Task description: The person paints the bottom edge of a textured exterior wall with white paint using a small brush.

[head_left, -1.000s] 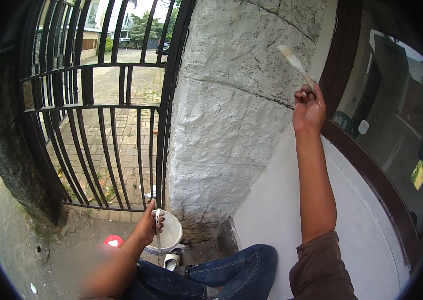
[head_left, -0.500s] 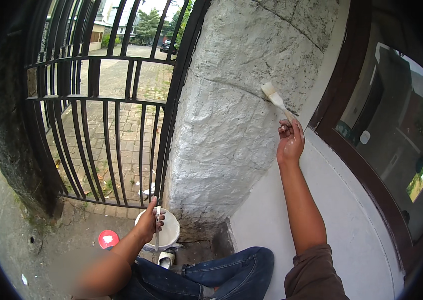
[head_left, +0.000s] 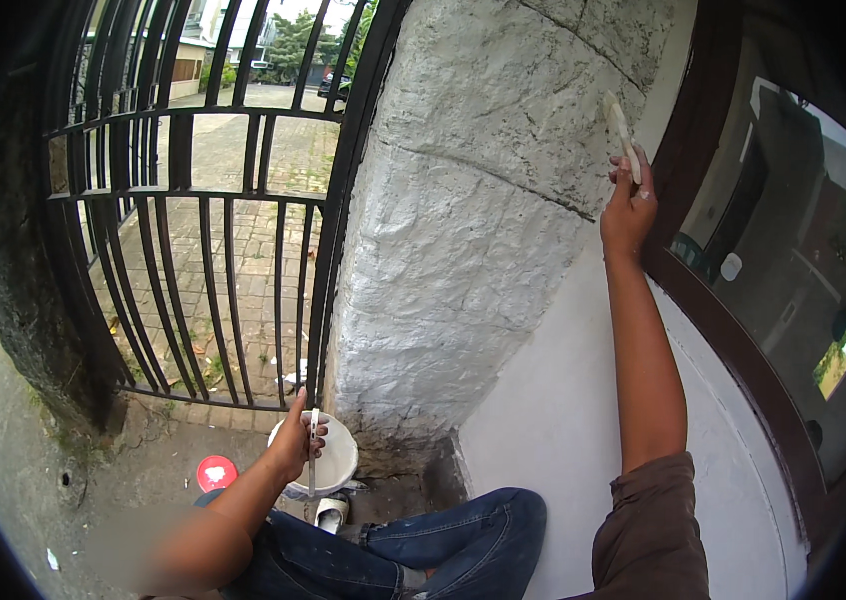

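Note:
My right hand [head_left: 630,212] is raised and closed round the handle of a paintbrush [head_left: 625,138]. Seen nearly edge-on, the brush has its pale bristles up against the rough stone wall [head_left: 463,250], close to the brown window frame. The wall is white lower down and greyer, with dark cracks, toward the upper right. Low at the left, my left hand [head_left: 293,445] is closed on a thin pale strip [head_left: 313,465], which looks like the handle of the white bucket [head_left: 346,458]. The bucket's mouth is partly hidden behind that hand.
A black barred gate [head_left: 183,210] stands left of the wall. On the ground by my left forearm is a red round lid [head_left: 216,473] with white on it. A smooth white wall [head_left: 533,430] and a brown-framed window [head_left: 668,240] are at the right. My bent legs [head_left: 463,535] are below.
My right hand has moved up and to the right with the paintbrush, which has turned edge-on. My left hand stays almost in place at the bucket.

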The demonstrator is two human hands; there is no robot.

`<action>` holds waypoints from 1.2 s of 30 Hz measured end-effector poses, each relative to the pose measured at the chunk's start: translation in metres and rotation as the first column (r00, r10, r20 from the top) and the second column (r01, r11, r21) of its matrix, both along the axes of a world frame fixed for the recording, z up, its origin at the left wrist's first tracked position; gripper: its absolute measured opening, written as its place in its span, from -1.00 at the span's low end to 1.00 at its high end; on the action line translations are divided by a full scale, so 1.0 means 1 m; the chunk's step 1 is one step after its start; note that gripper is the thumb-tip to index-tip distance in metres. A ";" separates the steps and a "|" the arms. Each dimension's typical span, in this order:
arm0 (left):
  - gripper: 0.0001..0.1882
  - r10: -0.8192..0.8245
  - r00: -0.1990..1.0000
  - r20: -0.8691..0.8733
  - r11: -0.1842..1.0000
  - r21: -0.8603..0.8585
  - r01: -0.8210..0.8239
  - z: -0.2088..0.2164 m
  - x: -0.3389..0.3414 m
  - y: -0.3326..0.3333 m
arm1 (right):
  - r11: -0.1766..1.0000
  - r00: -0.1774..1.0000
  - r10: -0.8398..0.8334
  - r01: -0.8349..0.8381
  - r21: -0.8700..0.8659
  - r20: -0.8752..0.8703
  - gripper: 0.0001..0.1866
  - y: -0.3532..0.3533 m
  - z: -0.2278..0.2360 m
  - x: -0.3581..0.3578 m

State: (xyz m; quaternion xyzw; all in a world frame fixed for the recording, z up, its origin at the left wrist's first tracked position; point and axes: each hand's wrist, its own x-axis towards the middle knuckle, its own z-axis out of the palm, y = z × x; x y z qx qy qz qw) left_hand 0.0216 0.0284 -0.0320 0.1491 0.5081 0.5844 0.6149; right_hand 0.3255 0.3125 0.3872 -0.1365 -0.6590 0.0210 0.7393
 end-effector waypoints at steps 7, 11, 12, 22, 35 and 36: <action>-0.22 0.020 1.000 -0.003 1.000 -0.005 -0.020 0.001 0.005 -0.004 | 0.977 0.860 -0.212 0.189 0.096 0.464 -0.60 -0.049 -0.022 -0.033; -0.23 0.032 0.999 0.004 0.999 0.002 -0.032 0.008 0.009 0.000 | 0.990 0.855 -0.139 0.109 0.089 0.500 -0.60 -0.056 -0.041 -0.019; -0.23 0.042 0.999 0.002 0.999 -0.013 -0.042 0.005 0.008 -0.001 | 0.990 0.848 -0.138 0.103 0.097 0.511 -0.60 -0.054 -0.041 -0.019; -0.20 0.020 0.999 -0.031 1.000 -0.005 -0.020 0.005 0.007 -0.001 | 0.972 0.913 -0.206 0.233 -0.037 0.353 -0.59 -0.034 -0.018 0.002; -0.24 0.059 0.998 0.024 0.998 0.013 -0.059 0.010 0.007 0.000 | 0.758 0.444 -0.632 0.524 0.387 0.636 -0.58 -0.071 -0.010 0.011; -0.25 0.056 0.998 0.032 0.998 0.026 -0.057 0.009 0.007 0.000 | 0.761 0.450 -0.637 0.495 0.419 0.626 -0.59 -0.078 -0.007 0.003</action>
